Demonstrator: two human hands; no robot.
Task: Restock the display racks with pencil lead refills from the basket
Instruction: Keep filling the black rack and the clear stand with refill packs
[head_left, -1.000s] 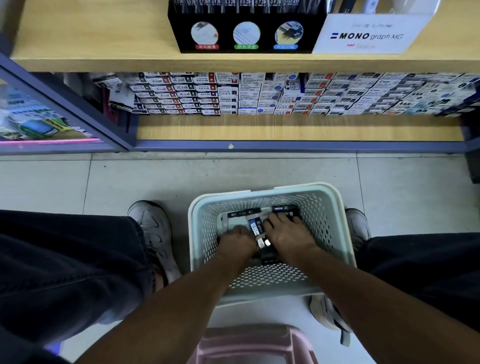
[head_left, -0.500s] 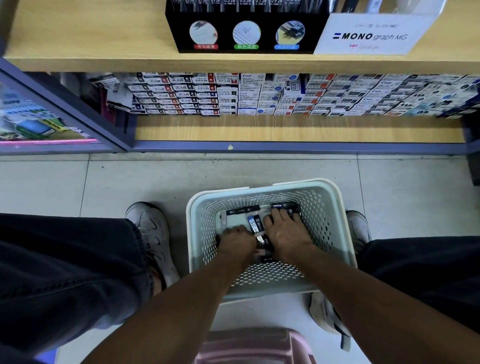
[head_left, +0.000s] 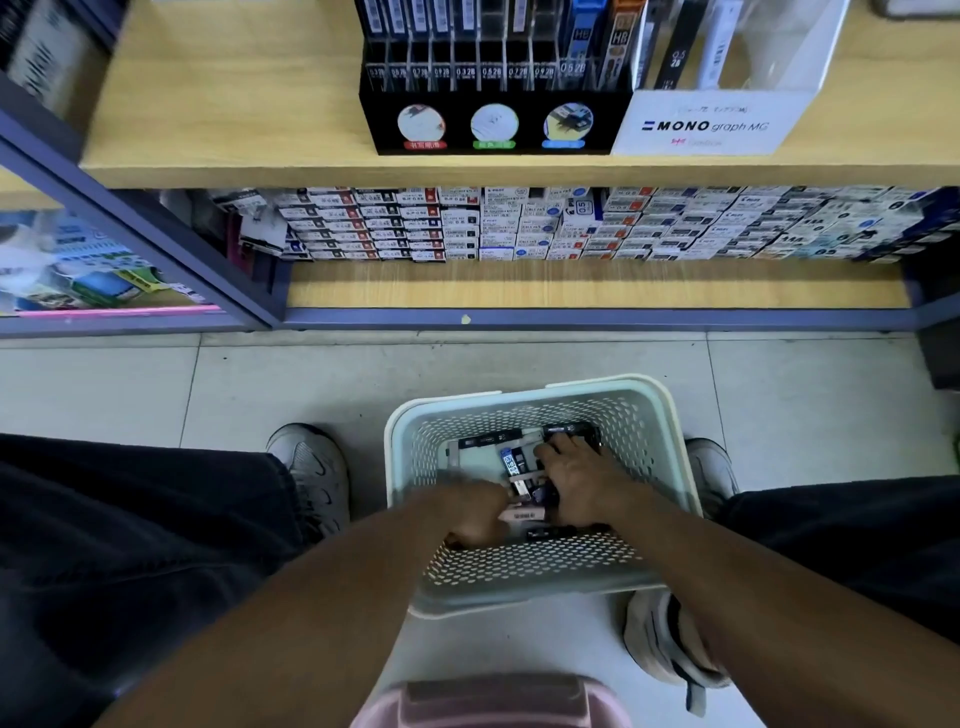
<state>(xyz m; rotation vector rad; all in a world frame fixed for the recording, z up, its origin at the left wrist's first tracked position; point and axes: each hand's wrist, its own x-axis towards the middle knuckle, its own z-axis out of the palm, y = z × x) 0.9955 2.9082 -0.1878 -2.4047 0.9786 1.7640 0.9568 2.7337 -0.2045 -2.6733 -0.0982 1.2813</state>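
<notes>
Evidently gathering: both hands are down in the basket (head_left: 670, 415) at 6 o'clock, left hand (head_left: 475, 512) pinching a refill (head_left: 522, 514), right hand (head_left: 582, 480) flat on others; next, lift toward the rack (head_left: 493, 78) at 12.

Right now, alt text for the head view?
Both hands, left hand and right hand, dig among pencil lead refills in a pale perforated basket on the floor, below a shelf with a black display rack.

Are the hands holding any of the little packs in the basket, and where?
It cannot be told. Both the left hand and right hand are down among the refill packs in the basket, fingertips hidden.
</notes>
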